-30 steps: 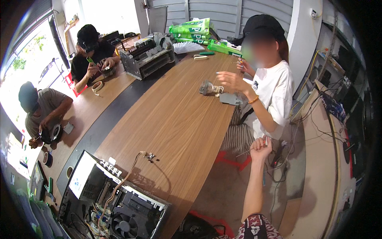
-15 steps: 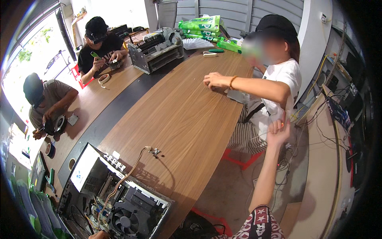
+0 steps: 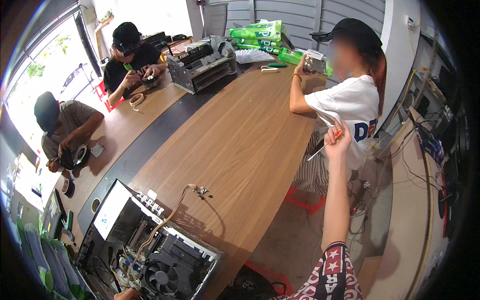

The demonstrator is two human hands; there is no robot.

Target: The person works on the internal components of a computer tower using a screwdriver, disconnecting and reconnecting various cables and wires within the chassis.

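Note:
My right hand (image 3: 338, 140) is stretched out beyond the table's right edge, closed round a screwdriver (image 3: 316, 151) with an orange handle and a thin metal shaft that slants down to the left. Only a small part of my left hand (image 3: 128, 295) shows at the bottom edge, beside the opened computer case (image 3: 107, 220); its fingers are mostly hidden. Inside the case are a black fan (image 3: 162, 278), boards and loose wires. A brown cable (image 3: 175, 209) runs out of it to a small heap of screws (image 3: 200, 192) on the wooden table (image 3: 235, 145).
At the right, a co-worker in a white shirt (image 3: 345, 97) holds up a metal part (image 3: 313, 62). Two more people work across the table, near a partly dismantled grey machine (image 3: 202, 65). Green packages (image 3: 257, 32) lie at the far end. Cables (image 3: 357, 210) trail over the floor.
My right hand has moved up and slightly left with the screwdriver. The co-worker in white has drawn an arm back from the table and now holds a metal part up.

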